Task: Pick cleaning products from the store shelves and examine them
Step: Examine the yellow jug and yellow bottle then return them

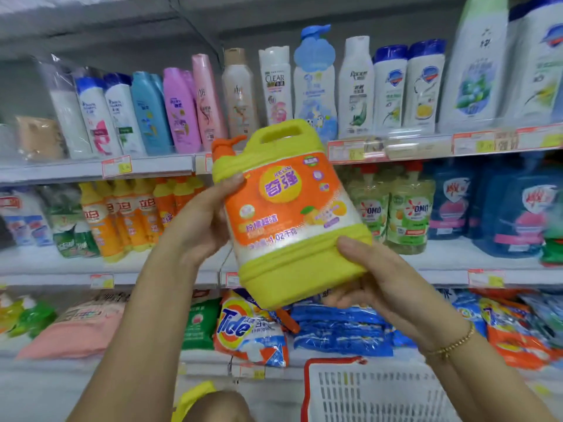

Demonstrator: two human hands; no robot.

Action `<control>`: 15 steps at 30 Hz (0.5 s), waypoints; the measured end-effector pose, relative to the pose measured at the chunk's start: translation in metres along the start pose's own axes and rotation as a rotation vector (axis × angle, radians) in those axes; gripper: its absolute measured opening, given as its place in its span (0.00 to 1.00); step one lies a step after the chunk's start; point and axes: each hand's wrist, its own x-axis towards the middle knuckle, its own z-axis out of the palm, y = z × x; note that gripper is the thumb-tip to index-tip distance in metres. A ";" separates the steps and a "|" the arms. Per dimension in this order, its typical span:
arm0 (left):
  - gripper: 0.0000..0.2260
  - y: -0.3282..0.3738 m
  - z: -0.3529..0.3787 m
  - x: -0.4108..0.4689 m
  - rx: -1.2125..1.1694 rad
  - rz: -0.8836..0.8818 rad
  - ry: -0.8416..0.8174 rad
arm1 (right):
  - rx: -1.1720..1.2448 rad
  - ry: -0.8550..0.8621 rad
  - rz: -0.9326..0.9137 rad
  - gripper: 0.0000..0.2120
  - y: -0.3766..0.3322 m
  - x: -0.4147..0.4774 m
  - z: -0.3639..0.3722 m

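Store shelves [152,169] behind | jug [289,214] tilted | left hand [198,220] clamped on its side, right hand [374,278] curled under base | advice: bear weight below, face label squarely

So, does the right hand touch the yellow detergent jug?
Touching. The head view shows the right hand cupping the lower corner of the yellow detergent jug, its thumb pressed on the jug's yellow base and its fingers curled underneath.

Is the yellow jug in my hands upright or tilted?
Tilted: the yellow jug leans, top left of its base, held between the left hand and right hand.
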 end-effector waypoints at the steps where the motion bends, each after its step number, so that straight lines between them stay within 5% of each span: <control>1: 0.18 0.000 -0.003 0.000 -0.022 -0.053 0.035 | -0.017 -0.011 0.045 0.27 -0.010 -0.001 0.002; 7: 0.17 -0.003 -0.012 -0.009 -0.059 -0.222 0.212 | -0.104 -0.200 0.238 0.31 -0.040 0.006 0.016; 11: 0.33 -0.009 -0.025 -0.012 -0.112 -0.246 0.193 | -0.119 -0.203 0.267 0.27 -0.036 0.012 0.016; 15: 0.34 -0.034 -0.035 -0.021 -0.154 -0.387 0.123 | -0.167 -0.199 0.238 0.22 -0.017 0.016 0.006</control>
